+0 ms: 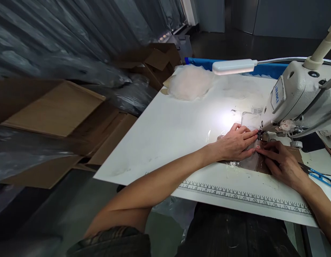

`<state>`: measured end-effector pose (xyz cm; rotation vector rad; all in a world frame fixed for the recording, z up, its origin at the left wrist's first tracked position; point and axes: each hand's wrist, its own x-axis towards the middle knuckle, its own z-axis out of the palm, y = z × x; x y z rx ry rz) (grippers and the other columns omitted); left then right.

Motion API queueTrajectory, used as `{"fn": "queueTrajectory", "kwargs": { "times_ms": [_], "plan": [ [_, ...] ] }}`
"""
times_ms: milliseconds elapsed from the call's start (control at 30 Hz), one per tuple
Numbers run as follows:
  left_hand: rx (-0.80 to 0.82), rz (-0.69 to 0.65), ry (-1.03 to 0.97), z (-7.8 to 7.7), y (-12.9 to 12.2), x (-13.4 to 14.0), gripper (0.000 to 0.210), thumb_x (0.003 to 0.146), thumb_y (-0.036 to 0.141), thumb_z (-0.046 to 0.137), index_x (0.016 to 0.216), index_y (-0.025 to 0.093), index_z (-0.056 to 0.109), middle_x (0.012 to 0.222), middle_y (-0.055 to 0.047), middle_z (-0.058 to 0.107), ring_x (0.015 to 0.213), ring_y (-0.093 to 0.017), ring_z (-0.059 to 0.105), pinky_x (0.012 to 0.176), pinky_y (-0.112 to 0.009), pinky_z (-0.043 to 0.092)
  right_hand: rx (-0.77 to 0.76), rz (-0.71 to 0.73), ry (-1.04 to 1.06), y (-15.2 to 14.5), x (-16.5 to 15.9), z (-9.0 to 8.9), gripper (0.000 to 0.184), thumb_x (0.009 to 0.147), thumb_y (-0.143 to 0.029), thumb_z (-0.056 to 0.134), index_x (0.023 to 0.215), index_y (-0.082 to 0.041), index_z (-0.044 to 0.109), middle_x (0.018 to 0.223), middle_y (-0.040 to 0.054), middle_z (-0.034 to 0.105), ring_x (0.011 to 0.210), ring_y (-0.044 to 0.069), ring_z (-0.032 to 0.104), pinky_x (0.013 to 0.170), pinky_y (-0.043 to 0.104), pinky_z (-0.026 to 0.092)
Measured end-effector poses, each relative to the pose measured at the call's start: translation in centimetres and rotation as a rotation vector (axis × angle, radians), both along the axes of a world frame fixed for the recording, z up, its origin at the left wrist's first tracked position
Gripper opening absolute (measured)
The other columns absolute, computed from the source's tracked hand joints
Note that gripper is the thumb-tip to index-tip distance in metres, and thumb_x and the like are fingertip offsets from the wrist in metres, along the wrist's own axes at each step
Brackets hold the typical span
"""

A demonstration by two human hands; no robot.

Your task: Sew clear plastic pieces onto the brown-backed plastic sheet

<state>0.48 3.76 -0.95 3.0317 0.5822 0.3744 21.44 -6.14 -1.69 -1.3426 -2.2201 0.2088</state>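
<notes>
Beside the right hand lie blue-handled scissors — a pale heap well beyond.

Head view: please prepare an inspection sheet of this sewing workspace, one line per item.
Surface: flat white table, black ruler markings along near edge.
Job's things: sheer whitish material, at white JUKI sewing machine.
Clutter: pale gauzy heap, far side; blue-handled metal scissors, at right.
Hands: bare left hand, spread on the material; bare right hand, fingers at its right side.
Cables: silver flexible lamp neck, joined to white elongated lamp.
Surroundings: open brown cardboard boxes, left; grey hanging sheeting.
</notes>
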Motion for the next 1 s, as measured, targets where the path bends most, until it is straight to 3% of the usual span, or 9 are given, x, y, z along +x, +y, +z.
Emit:
{"fn": "queueTrajectory", "kwargs": {
  "times_ms": [367,633,1000],
  "plan": [
    [0.092,0.021,-0.05,-0.4,-0.3,0.0,0.046,0.102,0.04,0.034,0.127,0.011,0.059,0.14,-0.015,0.056,0.111,-0.027,0.054,0.094,-0.044,0.037,-0.112,-0.017,0.057,0.1,0.2,0.5,0.036,0.089,-0.018,0.048,0.113,-0.028,0.073,0.105,0.0084,0.061,0.097,0.021,0.064,0.085,0.039,0.059],
    [0.175,-0.083,-0.216,-1.4,-0.4,0.5,0.031,0.101,0.029,0.042,0.092,0.019,0.07,0.104,-0.002,0.075,0.082,-0.016,0.061,0.076,-0.034,0.041,-0.093,-0.037,0.055,0.0,0.0,0.4,0.037,0.089,-0.018,0.047,0.112,-0.027,0.074,0.103,0.0088,0.061,0.094,0.022,0.064,0.085,0.041,0.059],
    [0.192,-0.068,-0.129,-0.7,-0.7,-0.1,0.036,0.099,0.037,0.04,0.112,0.016,0.066,0.118,-0.008,0.07,0.085,-0.021,0.06,0.076,-0.038,0.041,-0.037,-0.037,-0.007,-0.2,-0.1,0.2,0.036,0.094,-0.021,0.046,0.121,-0.021,0.069,0.105,0.0125,0.062,0.095,0.024,0.064,0.077,0.04,0.06]
  ]
}}
